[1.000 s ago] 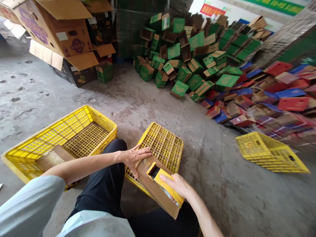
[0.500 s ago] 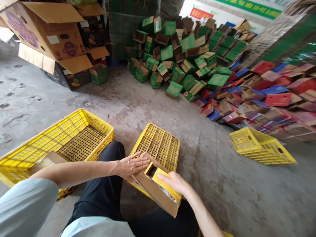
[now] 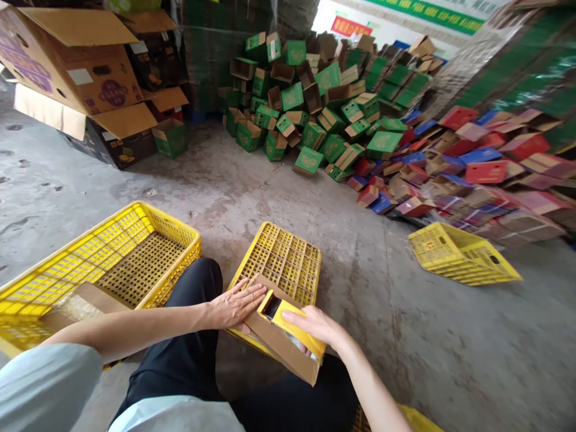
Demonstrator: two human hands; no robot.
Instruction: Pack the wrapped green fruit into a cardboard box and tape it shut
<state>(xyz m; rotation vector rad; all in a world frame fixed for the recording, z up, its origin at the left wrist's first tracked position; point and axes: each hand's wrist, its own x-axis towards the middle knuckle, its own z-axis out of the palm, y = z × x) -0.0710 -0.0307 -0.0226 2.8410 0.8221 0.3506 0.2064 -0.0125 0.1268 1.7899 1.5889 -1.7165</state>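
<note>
My left hand lies flat on the far left part of a brown cardboard box, its fingers stretched out together. My right hand is wrapped round a yellow tape dispenser, thumb on top. The dispenser's dark front end rests on or just above the cardboard, close to my left fingertips. The box lies slanted across an upturned yellow plastic crate in front of my knees. The underside of my right hand's grip is partly hidden.
At the left stands a yellow crate with a cardboard piece inside. Another yellow crate lies at the right. Green boxes and red and blue boxes are heaped behind. Large cartons stand at the back left.
The whole view has shifted slightly, so the surroundings sit a little further left. Both hands, the dispenser and the box keep nearly the same position relative to each other.
</note>
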